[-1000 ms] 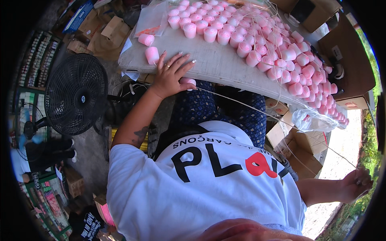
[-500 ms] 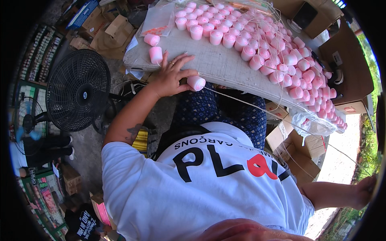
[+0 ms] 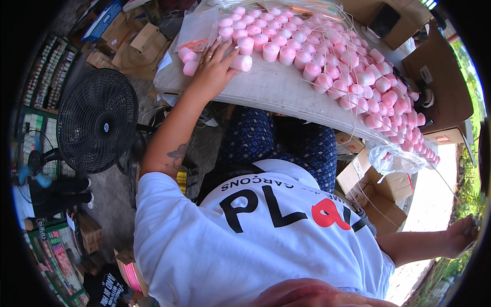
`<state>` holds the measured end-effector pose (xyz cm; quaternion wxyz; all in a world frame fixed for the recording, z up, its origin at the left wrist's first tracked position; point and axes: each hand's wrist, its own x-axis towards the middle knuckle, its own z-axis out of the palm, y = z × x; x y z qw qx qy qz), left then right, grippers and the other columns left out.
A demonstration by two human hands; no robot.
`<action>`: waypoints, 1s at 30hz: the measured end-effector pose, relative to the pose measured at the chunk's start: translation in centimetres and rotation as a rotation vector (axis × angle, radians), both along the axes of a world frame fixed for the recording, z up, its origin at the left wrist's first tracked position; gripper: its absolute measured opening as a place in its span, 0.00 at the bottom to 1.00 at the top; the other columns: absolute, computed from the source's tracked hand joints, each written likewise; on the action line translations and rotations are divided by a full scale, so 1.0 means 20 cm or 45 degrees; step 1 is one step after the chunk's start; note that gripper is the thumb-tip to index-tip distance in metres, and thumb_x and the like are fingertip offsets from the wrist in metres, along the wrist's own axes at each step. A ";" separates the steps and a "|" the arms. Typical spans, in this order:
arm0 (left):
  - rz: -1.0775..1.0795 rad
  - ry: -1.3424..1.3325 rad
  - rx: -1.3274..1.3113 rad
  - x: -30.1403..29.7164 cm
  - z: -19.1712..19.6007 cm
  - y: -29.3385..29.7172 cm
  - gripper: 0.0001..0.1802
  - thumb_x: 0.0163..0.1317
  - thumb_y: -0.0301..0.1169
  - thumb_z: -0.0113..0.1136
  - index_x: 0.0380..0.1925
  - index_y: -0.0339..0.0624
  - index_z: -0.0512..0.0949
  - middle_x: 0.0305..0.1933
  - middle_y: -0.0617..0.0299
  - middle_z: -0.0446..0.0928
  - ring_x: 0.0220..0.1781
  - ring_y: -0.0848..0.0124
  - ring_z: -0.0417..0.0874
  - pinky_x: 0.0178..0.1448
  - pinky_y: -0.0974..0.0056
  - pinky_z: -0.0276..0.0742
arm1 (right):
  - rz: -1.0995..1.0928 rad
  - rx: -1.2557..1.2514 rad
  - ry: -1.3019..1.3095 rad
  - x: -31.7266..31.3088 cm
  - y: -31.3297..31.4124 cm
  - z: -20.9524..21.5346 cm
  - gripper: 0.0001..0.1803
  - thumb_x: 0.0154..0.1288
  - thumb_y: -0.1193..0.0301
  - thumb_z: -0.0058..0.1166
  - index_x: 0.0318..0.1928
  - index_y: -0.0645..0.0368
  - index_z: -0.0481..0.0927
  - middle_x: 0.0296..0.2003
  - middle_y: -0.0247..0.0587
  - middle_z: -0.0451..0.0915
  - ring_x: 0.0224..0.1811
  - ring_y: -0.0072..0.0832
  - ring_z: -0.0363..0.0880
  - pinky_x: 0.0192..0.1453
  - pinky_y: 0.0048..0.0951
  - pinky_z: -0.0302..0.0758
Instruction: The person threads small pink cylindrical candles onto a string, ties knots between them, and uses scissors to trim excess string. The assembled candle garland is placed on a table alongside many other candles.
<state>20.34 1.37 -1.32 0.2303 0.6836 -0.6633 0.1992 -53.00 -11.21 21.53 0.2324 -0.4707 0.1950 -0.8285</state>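
Note:
My left hand (image 3: 214,69) is over the table's left part, its fingers reaching forward. Between its index finger and thumb is a small pink-and-white cylinder (image 3: 241,63) lying on its side. Two more such cylinders, a loose pink one (image 3: 187,55) and another pink one (image 3: 191,68), lie just left of this hand. At the far right, my right hand (image 3: 463,236) is raised beside the table with its fingers curled. A thin pale cord (image 3: 446,183) runs toward it; the grip itself is blurred near the picture's rim.
Many pink-and-white cylinders (image 3: 312,71) with swirled tops crowd the table (image 3: 255,92), loose cords across them. A clear plastic bag (image 3: 394,161) hangs at its right edge. Cardboard boxes (image 3: 383,197) stand below, and a black fan (image 3: 97,120) is on the left.
My left hand has moved forward over the table with the cylinder, from in front of its edge. The cord no longer stretches visibly across my lap. My right hand has shifted slightly.

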 end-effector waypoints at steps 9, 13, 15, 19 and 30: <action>-0.045 0.223 0.084 -0.35 0.23 0.19 0.23 0.53 0.31 0.69 0.45 0.40 0.69 0.51 0.50 0.73 0.63 0.46 0.69 0.66 0.49 0.63 | 0.774 0.110 0.803 1.28 0.30 -0.42 0.14 0.71 0.70 0.48 0.51 0.66 0.68 0.27 0.32 0.67 0.23 0.19 0.59 0.29 0.22 0.58; -0.683 0.309 -0.045 -0.66 0.67 0.42 0.23 0.47 0.26 0.73 0.32 0.42 0.63 0.30 0.58 0.72 0.43 0.55 0.82 0.60 0.43 0.70 | 0.773 -0.198 1.366 1.62 0.45 -0.41 0.19 0.55 0.79 0.63 0.45 0.63 0.70 0.35 0.42 0.74 0.26 0.23 0.70 0.29 0.28 0.66; -0.999 0.353 0.029 -0.76 0.80 0.47 0.22 0.50 0.28 0.70 0.30 0.43 0.61 0.29 0.58 0.71 0.37 0.58 0.81 0.53 0.42 0.75 | 0.641 -0.358 1.660 1.68 0.51 -0.33 0.22 0.51 0.76 0.66 0.45 0.59 0.70 0.31 0.42 0.71 0.27 0.28 0.67 0.29 0.30 0.63; -1.110 0.345 0.169 -0.82 0.89 0.57 0.18 0.54 0.29 0.65 0.30 0.43 0.62 0.28 0.59 0.70 0.35 0.61 0.79 0.51 0.46 0.75 | 0.391 -0.274 2.156 1.80 0.76 -0.07 0.22 0.51 0.71 0.63 0.46 0.55 0.71 0.35 0.40 0.72 0.33 0.35 0.68 0.35 0.40 0.67; -0.444 0.258 0.114 -0.87 1.10 0.63 0.10 0.64 0.33 0.54 0.30 0.43 0.64 0.27 0.63 0.67 0.31 0.70 0.74 0.44 0.58 0.73 | 0.481 -0.541 1.851 1.51 0.58 -0.08 0.12 0.64 0.69 0.53 0.47 0.55 0.70 0.37 0.37 0.71 0.32 0.29 0.67 0.35 0.31 0.67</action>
